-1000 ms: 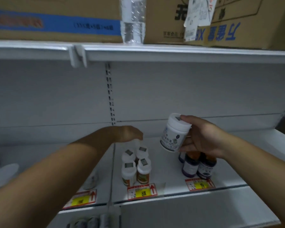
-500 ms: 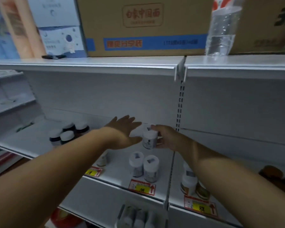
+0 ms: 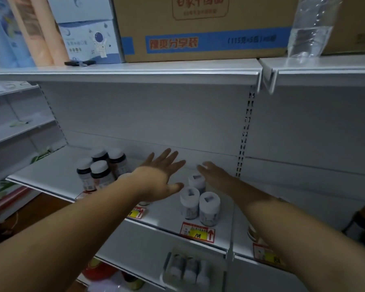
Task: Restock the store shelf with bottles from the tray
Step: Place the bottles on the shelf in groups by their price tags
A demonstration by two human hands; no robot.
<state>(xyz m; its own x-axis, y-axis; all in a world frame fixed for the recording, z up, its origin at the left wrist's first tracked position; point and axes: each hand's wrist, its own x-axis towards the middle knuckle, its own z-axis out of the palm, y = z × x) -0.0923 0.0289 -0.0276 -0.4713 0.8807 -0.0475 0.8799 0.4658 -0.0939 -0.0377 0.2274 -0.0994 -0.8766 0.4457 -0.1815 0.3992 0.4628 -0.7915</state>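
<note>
**Shelf Position: Hands and Bottles**

At far left, a side shelf unit [image 3: 19, 131] is seen, its contents too blurred to identify. On the top shelf [image 3: 122, 70], pastel packs [image 3: 36, 28], a blue-and-white box [image 3: 89, 39], a cardboard carton [image 3: 202, 28] and a clear water bottle [image 3: 310, 28] are stored in that order.

On the middle shelf [image 3: 51, 165], four dark bottles [image 3: 101, 165] with white caps are grouped at left, standing upright. The left hand [image 3: 158, 175] is extended just to the right of this group, above the shelf surface. The fingers are spread wide, the palm is turned downward, and nothing is held. A yellow-and-red price tag [image 3: 136, 212] is fixed to the shelf edge below the left wrist.

Three white bottles [image 3: 198, 199] are placed upright between the two hands, two in front and one behind. The thumb of the left hand lies just beside the front-left bottle; contact cannot be confirmed. The right hand [image 3: 215, 175] is positioned just behind and to the right of the rear bottle, fingers extended toward the back wall. No object is gripped by it; whether the rear bottle is touched cannot be told. A second price tag [image 3: 197, 231] is mounted below the white bottles.

Below the shelf edge, a clear tray [image 3: 167, 268] holding further bottles is visible. At right, the slotted upright [image 3: 246, 133] divides the bays, and a partly hidden jar [image 3: 252, 233] is seen beneath the right forearm.
</note>
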